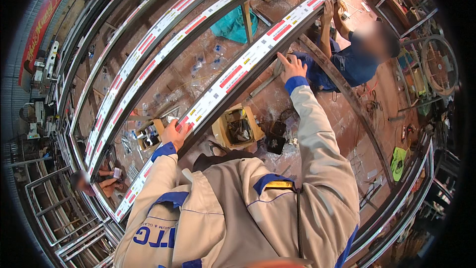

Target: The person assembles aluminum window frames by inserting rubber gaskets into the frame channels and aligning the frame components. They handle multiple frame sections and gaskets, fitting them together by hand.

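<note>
A long metal profile (233, 80), its top covered in white film with red and yellow labels, runs diagonally from far right to near left in front of me. My left hand (174, 134) lies across it toward the near end, fingers curled over its top. My right hand (292, 68) is beside the profile's right edge, farther along. Its index finger stretches toward that edge, and nothing shows in the hand; whether the fingertip touches the profile is unclear. At the far end, a co-worker in dark blue (354, 67) has raised hands (327, 14) at the same profile.
Several similar profiles (144, 44) lie to the left. An open cardboard box (225, 141) stands on the littered floor below me. A dark beam (347, 92) slants down on the right. Another person (87, 181) is low at the left, and a teal bag (233, 25) lies farther off.
</note>
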Demonstrator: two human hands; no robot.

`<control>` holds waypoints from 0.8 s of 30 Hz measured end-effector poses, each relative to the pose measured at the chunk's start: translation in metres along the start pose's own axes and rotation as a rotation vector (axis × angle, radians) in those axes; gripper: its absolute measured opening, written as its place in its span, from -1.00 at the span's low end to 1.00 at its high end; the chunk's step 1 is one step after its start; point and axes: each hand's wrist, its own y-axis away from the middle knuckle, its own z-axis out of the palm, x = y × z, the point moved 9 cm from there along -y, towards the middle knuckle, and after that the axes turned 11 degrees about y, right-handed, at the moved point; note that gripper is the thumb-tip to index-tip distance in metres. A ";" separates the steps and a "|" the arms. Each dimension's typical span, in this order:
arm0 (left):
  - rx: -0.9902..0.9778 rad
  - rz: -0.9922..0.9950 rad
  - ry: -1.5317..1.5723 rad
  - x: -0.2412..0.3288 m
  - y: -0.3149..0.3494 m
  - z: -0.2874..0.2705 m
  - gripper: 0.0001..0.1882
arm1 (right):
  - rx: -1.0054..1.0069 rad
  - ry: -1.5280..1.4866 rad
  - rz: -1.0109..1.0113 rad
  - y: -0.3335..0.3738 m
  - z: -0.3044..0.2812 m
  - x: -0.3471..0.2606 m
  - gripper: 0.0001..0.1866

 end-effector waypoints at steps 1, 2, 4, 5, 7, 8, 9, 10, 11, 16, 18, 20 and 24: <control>0.002 -0.010 -0.021 0.001 -0.001 0.000 -0.14 | 0.026 0.002 -0.007 -0.001 -0.001 0.001 -0.10; 0.003 -0.019 -0.041 0.002 -0.001 0.001 -0.15 | 0.012 -0.006 -0.007 0.005 0.003 -0.001 -0.08; 0.037 0.004 -0.047 0.002 -0.001 -0.001 -0.18 | -0.067 0.014 -0.063 0.020 0.013 -0.025 -0.03; 0.023 -0.007 -0.047 -0.002 0.000 0.001 -0.19 | -0.105 0.027 -0.089 0.032 0.017 -0.038 -0.01; 0.001 -0.027 -0.042 -0.002 -0.001 0.002 -0.22 | -0.209 -0.017 -0.138 0.063 0.020 -0.074 0.07; 0.000 -0.020 -0.040 -0.003 0.000 0.002 -0.22 | -0.244 -0.054 -0.185 0.081 0.019 -0.094 0.09; -0.005 -0.011 -0.038 -0.005 -0.001 0.003 -0.23 | -0.280 -0.089 -0.229 0.100 0.020 -0.114 0.10; -0.013 0.002 -0.037 -0.005 -0.003 0.005 -0.23 | -0.247 -0.099 -0.297 0.120 0.020 -0.137 0.09; -0.005 0.011 -0.022 -0.010 -0.007 0.008 -0.23 | -0.215 -0.104 -0.361 0.141 0.022 -0.158 0.08; -0.030 0.013 -0.020 -0.005 -0.003 0.004 -0.09 | -0.396 -0.213 -0.595 0.233 0.028 -0.264 0.02; -0.048 0.028 -0.038 0.003 -0.002 0.004 -0.07 | -0.495 -0.192 -0.682 0.261 0.051 -0.301 0.01; -0.093 -0.014 -0.009 0.022 0.000 -0.005 -0.07 | -0.445 -0.176 -0.664 0.263 0.057 -0.308 0.01; -0.053 -0.018 0.078 -0.005 0.004 -0.001 -0.20 | -0.464 -0.326 -0.617 0.232 0.011 -0.284 -0.13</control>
